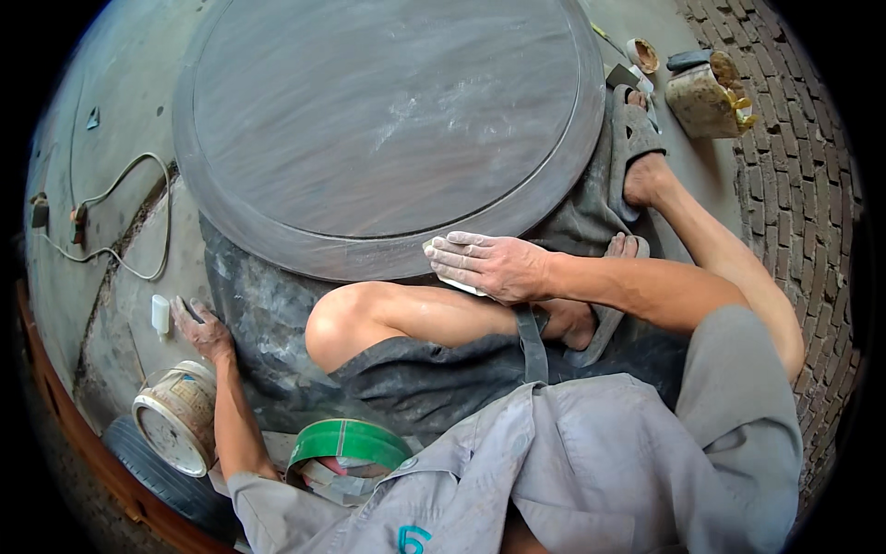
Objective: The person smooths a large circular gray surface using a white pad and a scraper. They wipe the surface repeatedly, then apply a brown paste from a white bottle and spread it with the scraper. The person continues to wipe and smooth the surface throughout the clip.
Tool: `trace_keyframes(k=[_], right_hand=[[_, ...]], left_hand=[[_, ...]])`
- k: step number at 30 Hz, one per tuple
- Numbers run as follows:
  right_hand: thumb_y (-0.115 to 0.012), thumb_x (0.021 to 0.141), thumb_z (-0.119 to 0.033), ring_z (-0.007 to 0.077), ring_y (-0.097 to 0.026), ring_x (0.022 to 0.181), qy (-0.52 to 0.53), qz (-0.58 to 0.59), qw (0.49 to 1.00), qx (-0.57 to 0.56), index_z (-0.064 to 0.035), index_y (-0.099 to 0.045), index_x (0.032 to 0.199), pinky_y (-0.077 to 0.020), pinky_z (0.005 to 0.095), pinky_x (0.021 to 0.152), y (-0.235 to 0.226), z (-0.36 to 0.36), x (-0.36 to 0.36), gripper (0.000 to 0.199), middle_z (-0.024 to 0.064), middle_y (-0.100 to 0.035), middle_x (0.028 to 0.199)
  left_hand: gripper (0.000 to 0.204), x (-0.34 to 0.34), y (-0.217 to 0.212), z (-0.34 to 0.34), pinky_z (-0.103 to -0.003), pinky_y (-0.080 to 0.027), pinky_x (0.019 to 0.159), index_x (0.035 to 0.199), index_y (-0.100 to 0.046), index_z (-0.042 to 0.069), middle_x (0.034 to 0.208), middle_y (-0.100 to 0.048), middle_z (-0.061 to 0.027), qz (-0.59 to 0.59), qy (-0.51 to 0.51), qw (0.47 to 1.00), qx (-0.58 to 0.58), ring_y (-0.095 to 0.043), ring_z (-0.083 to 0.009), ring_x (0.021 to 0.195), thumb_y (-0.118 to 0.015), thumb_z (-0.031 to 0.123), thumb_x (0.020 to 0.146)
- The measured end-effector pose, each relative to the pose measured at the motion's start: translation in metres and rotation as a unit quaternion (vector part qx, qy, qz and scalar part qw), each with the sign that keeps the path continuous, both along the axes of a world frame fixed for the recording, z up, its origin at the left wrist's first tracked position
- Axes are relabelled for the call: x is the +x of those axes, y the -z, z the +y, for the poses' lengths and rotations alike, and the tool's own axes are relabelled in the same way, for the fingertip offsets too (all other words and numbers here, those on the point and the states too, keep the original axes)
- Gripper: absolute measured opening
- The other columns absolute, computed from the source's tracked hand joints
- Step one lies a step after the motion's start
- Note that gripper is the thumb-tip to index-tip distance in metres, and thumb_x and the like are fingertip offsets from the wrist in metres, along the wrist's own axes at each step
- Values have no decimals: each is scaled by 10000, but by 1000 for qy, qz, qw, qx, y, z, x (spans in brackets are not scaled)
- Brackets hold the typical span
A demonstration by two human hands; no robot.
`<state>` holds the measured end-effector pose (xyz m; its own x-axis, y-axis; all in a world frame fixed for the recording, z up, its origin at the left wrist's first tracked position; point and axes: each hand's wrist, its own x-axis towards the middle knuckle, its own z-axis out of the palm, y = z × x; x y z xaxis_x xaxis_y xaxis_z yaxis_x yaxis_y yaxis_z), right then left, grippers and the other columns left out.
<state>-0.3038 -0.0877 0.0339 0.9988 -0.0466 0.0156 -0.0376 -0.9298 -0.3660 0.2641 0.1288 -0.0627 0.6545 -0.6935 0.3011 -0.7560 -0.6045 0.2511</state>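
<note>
A large round dark grey-brown tabletop lies in front of me, with a groove inside its rim and whitish dusty smears on its surface. My right hand, dusty white on the fingers, is at its near edge. Under those fingers I hold a folded whitish sheet, its kind partly hidden by the hand. My left hand is down at the left on the floor beside the dark cloth, fingers spread and nothing in them. Just left of its fingertips stands a small white plastic bottle.
A lidded white bucket, a tyre and a green-banded round container are close on my left. A pale cable loops across the floor. At right are a tape roll and a stained container. Dark cloth spreads under the tabletop.
</note>
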Motion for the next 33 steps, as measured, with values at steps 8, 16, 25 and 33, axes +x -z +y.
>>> trace_keyframes(k=[8,16,25,33], right_hand=[[-567,858,-125,337,-478,1454,60,85,992,-67,62,-566,1405,-291,476,1275,-18,-27,-89,578,257,-483,1547],[-623,829,-64,416,-420,1475,247,17,968,-38,67,-539,1426,-307,489,1257,-13,-18,-96,617,267,-470,1548],[-498,1029,-199,461,-227,1551,602,-43,795,-61,98,-384,1524,-185,509,1287,39,-55,-77,588,345,-292,1621],[-493,1003,-181,451,-325,1504,661,-9,746,-79,94,-446,1478,-251,481,1267,37,-189,-101,551,320,-375,1587]], left_hand=[[582,-2,1,-6,-463,-258,1246,1487,-482,-61,1582,-431,-260,4,2,1000,19,-380,-396,1482,-460,348,1074],[559,4,0,11,-455,-266,1242,1523,-447,-27,1583,-432,-251,11,-14,999,31,-376,-393,1485,-467,302,1072],[556,9,2,8,-460,-265,1241,1499,-465,-58,1564,-457,-251,15,8,1000,5,-389,-396,1474,-463,318,1089],[578,-9,-3,8,-474,-202,1275,1516,-442,-59,1583,-420,-274,21,-9,999,33,-345,-402,1505,-484,267,1041]])
